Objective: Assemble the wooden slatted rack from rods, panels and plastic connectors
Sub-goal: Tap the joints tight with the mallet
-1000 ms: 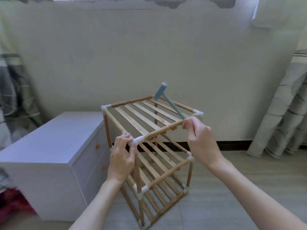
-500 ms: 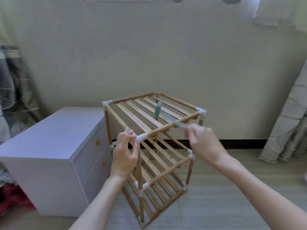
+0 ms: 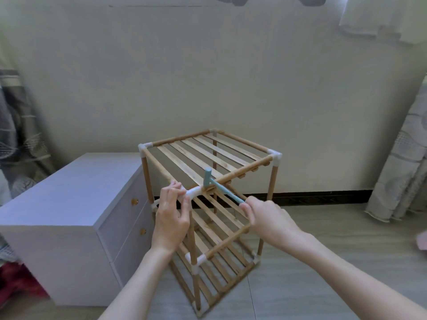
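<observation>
Both forearms reach forward. The left hand [image 3: 171, 220] grips the rack [image 3: 208, 204] at its near top corner connector [image 3: 193, 192]. The right hand [image 3: 269, 219] is clenched round a blue hammer [image 3: 219, 187], handle slanting up-left, head on the top front rod. The rack stands upright on the floor beside a white cabinet [image 3: 76, 199].

The small blue hammer [image 3: 209, 180] came down — a second ago its head stood raised above the rack's [image 3: 208, 155] top shelf, and now it met the front rail just beside the white corner connector [image 3: 194, 192]. The right hand [image 3: 265, 218] swung lower with the handle — dropping below the rail toward the middle shelf.
</observation>
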`<state>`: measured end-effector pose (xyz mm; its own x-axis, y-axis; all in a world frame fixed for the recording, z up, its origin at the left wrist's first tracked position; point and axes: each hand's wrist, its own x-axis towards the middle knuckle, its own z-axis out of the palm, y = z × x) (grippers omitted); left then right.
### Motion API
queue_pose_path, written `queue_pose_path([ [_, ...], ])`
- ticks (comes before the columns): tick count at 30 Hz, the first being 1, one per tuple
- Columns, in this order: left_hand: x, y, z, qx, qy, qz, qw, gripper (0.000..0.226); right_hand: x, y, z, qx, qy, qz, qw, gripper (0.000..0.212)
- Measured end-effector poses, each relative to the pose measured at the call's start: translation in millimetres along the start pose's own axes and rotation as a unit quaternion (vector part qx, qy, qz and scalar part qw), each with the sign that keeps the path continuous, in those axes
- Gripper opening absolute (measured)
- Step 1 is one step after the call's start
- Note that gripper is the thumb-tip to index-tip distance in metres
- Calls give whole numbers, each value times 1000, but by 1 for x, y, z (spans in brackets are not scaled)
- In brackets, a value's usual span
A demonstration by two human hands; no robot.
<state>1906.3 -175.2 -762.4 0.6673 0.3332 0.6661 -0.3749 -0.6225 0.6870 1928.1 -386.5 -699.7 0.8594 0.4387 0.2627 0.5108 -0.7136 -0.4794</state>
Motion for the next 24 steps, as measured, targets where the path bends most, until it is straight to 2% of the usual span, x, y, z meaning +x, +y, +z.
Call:
queue_pose_path([
  [1,0,1,-1,1,0,5,1000,18,8,1,-7,38,44,3,998,29],
  [3,2,2,-1,3,0,3,1000,18,12,-7,-16,169,239,-48,955,27],
  [4,2,3,-1,5,-2,-1,1000,18,12,-8,-15,198,266,-62,941,24],
  [5,2,4,-1,9,-5,-5,1000,18,11,-10,-12,179,218,-50,958,21],
  [7,1,4,-2,13,-12,-11,1000,17,-1,0,13,45,16,15,999,20],
  [8,1,6,-3,18,-18,-13,1000,16,-5,8,20,28,-22,30,999,24],
  [9,2,7,-4,36,-26,-9,999,13,-3,16,22,62,-23,43,997,29],
  [11,7,14,-3,145,-26,8,989,16,0,18,11,157,48,52,985,33],
  [13,12,22,5,280,-22,45,959,28,1,20,0,194,93,56,975,34],
  [15,17,32,19,345,-44,93,933,42,1,25,-8,180,110,61,976,33],
  [17,23,41,40,369,-113,121,915,59,0,36,-16,167,127,87,974,33],
  [19,29,45,63,373,-173,96,906,63,-2,48,-27,166,139,115,969,33],
  [22,40,49,82,349,-177,40,919,54,-5,69,-40,145,150,143,968,33],
  [24,44,45,80,309,-175,31,934,48,-8,79,-47,126,152,162,967,33],
])
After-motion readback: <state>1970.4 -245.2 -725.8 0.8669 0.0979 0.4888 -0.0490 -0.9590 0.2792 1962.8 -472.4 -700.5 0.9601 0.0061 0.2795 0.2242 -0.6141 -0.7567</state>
